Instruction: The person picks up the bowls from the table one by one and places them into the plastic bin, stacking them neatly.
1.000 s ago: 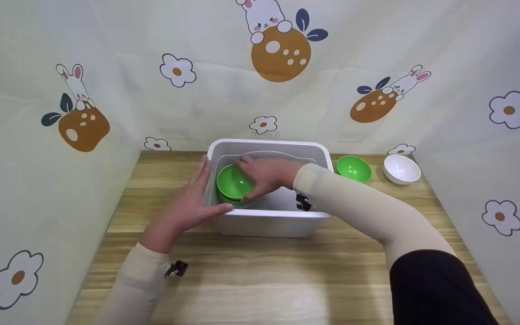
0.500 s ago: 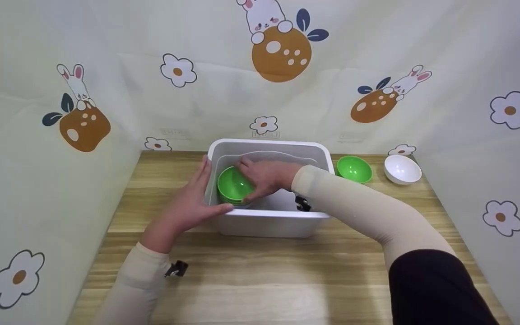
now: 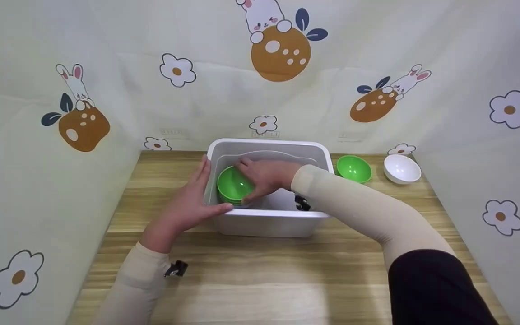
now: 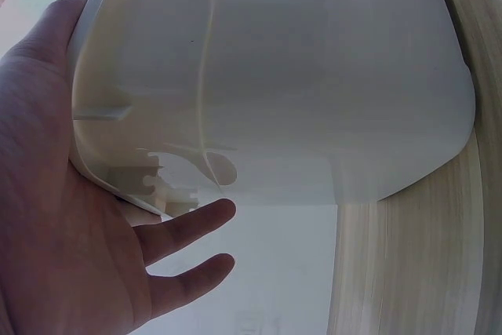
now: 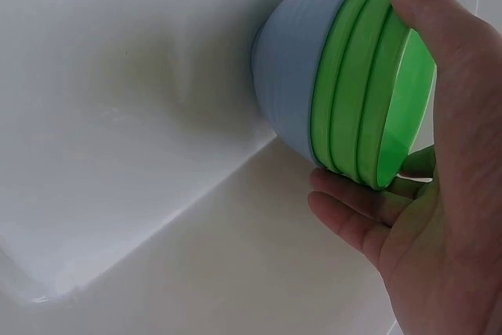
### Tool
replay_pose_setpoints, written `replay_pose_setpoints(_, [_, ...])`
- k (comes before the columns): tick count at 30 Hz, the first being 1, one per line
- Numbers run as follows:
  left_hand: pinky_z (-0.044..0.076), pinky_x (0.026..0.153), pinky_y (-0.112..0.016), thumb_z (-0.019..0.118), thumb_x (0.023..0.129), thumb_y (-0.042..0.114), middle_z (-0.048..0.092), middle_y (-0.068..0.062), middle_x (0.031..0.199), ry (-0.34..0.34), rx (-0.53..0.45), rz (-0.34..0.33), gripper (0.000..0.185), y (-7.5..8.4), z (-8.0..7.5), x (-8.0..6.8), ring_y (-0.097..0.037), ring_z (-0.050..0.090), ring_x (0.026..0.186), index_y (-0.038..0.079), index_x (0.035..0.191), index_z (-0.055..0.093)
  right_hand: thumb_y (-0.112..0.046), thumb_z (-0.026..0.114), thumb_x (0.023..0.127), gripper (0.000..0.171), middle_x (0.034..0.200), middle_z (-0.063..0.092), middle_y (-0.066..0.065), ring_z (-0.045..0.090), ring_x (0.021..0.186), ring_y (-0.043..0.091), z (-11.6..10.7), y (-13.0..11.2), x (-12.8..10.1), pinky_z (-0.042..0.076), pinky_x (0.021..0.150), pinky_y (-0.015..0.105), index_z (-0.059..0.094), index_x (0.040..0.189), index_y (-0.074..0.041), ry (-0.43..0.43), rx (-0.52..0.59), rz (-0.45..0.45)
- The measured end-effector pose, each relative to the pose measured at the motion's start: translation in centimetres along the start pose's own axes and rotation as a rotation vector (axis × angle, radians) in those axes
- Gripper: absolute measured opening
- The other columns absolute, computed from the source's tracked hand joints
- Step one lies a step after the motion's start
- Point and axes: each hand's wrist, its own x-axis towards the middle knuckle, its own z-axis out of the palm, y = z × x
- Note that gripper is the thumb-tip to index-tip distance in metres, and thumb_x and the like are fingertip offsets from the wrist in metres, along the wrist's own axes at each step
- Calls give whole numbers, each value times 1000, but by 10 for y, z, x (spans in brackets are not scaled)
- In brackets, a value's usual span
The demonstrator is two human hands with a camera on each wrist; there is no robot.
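White bin [image 3: 269, 223] braced by flat left hand [image 3: 188, 205]; right hand [image 3: 266, 177] grips stacked bowls [image 3: 233, 185] inside, spare green bowl [image 3: 353, 168] and white bowl [image 3: 402, 169] far right.

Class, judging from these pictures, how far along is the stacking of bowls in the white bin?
Done: a nested stack of bowls, pale blue beneath green, sits inside the white bin. In hand: the right hand holds that stack; the left hand steadies the bin. Left: a green bowl and a white bowl on the table.

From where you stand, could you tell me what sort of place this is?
Probably a staged tabletop set, not a real kitchen: a wooden table screened by a cartoon rabbit-and-flower backdrop, with only a white bin and plastic bowls on it.
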Motion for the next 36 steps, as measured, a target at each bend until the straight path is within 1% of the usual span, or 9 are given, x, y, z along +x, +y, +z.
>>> replay_pose_setpoints(7, [39,122,-68,85,86,70,-5,-5,186,-9,0,-8,136,0,-1,-1,-50,30,161,14,179,3,-65,84,89,118,154,44,21,64,125,32,-5,0,0,51,115,41,30,169,2,-12,-9,-1])
replay_pose_setpoints(11, [39,122,-69,86,87,68,-6,-6,186,-11,-4,-5,135,1,-1,-1,-50,30,161,14,179,3,-68,84,88,110,145,49,18,65,118,30,-13,0,-5,55,109,42,40,163,1,11,-27,3])
replay_pose_setpoints(15, [40,120,-70,83,85,74,-5,-6,186,-13,10,-9,137,0,-1,-1,-51,32,160,15,179,3,-67,82,90,100,134,54,16,65,115,30,-27,0,-14,56,106,44,47,156,0,43,-25,-9])
replay_pose_setpoints(19, [40,119,-72,80,83,82,-5,-5,186,-17,16,-21,141,0,-1,0,-53,33,159,18,179,1,-65,78,96,96,143,56,16,63,123,29,-46,1,-28,53,112,46,46,161,-2,54,33,-11])
replay_pose_setpoints(22, [40,118,-73,80,81,84,-5,-4,186,-17,19,-26,142,0,-1,0,-54,34,158,20,179,0,-62,75,100,89,144,62,16,65,123,29,-62,2,-42,54,110,47,48,162,-3,65,95,2])
replay_pose_setpoints(25, [40,118,-74,81,80,84,-4,-5,186,-11,13,-25,143,0,-1,0,-55,34,158,21,180,0,-56,74,103,77,133,69,15,69,114,28,-76,4,-61,57,103,46,55,156,-4,108,137,1])
replay_pose_setpoints(27, [41,117,-74,83,80,82,-4,-5,186,-6,10,-24,143,0,-1,0,-55,36,157,21,180,0,-51,74,104,68,127,71,14,71,111,28,-83,6,-76,59,99,46,59,152,-4,164,165,-7])
replay_pose_setpoints(31, [41,117,-74,86,81,77,-4,-3,186,-1,-7,-17,142,-1,0,0,-54,35,158,21,180,0,-40,75,106,53,121,72,12,72,110,26,-89,13,-108,60,96,47,65,145,-5,287,216,-20])
replay_pose_setpoints(36, [40,118,-74,88,81,73,-3,-4,186,5,-14,-14,142,-2,0,1,-55,34,158,21,180,-1,-37,75,107,47,123,74,8,71,109,23,-86,26,-148,61,93,53,68,143,-8,402,276,21])
